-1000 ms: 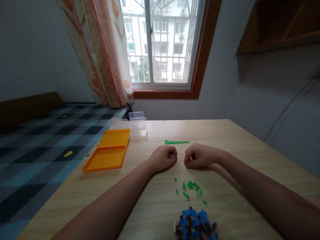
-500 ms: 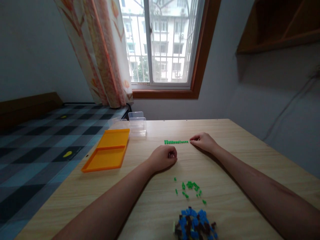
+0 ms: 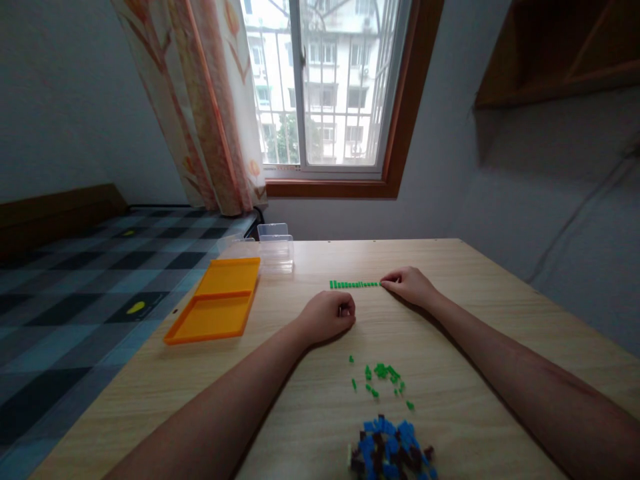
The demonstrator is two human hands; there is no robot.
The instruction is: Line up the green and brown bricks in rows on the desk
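Observation:
A row of small green building bricks [image 3: 350, 285] lies across the far part of the wooden table. At its right end, my right hand [image 3: 411, 285] is closed in a pinch, with the fingertips on the last green brick. My left hand [image 3: 329, 316] rests on the table just in front of the row, its fingers curled in; whatever they hold, if anything, is hidden. Nearer to me lie loose green bricks [image 3: 383, 371], scattered in a loose group. At the bottom edge is a pile of blue and dark brown bricks [image 3: 393, 445].
An orange two-part tray [image 3: 210, 319] lies on the table at the left. Behind it stand clear plastic boxes [image 3: 277, 248]. A bed with a checked cover [image 3: 100, 293] adjoins the table's left side, and a window [image 3: 340, 87] is beyond the far edge.
One more green brick now shows at the right end of the row, at my right fingertips. My left hand has stayed in place; the view has shifted very slightly.

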